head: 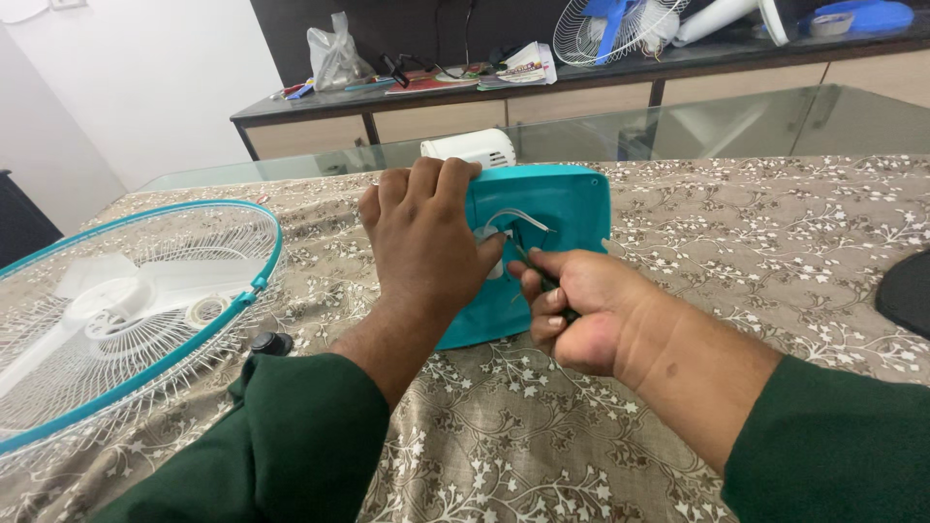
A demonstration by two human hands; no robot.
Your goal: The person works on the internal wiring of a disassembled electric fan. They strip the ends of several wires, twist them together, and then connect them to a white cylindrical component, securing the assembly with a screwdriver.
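Right now, from the head camera, a teal fan base (542, 252) lies on the counter (775, 252), which wears a flowery brown cloth. The left hand (421, 242) presses flat on the base, its fingers (426, 179) curled over the far edge to hold it still. The right hand (572, 310), just right of the base's middle, is closed tight around a thin dark tool (542, 281), most likely a screwdriver, with its tip poking into the base.

Left of the base lies a teal and white fan grill (126, 310) with clear blades inside, so the fan looks taken apart. A small black knob (271, 343) sits between the grill and the base. A white motor housing (475, 147) rests just behind the base.
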